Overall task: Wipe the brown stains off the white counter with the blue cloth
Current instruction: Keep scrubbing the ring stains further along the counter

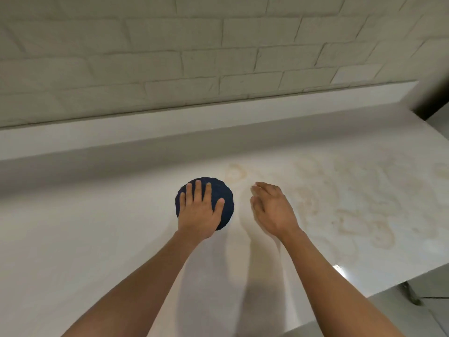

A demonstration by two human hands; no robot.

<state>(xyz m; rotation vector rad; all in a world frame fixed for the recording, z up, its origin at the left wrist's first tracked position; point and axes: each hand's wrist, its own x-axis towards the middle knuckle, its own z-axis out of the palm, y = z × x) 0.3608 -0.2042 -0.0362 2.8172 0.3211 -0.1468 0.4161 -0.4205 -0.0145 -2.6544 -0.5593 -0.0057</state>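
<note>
The dark blue cloth (224, 210) lies bunched into a round pad on the white counter (85, 239). My left hand (199, 210) rests flat on top of it, fingers spread, pressing it down. My right hand (272, 210) hovers just right of the cloth, fingers loosely together, holding nothing; it looks slightly blurred. Brown stains (352, 210) smear the counter's right half. A faint brown ring (234, 175) sits just beyond the cloth.
A low white upstand (170, 132) runs along the counter's back under a white brick wall (194, 57). The counter's front edge (388, 288) drops off at the lower right, with floor below. A dark opening (430, 103) lies at the far right.
</note>
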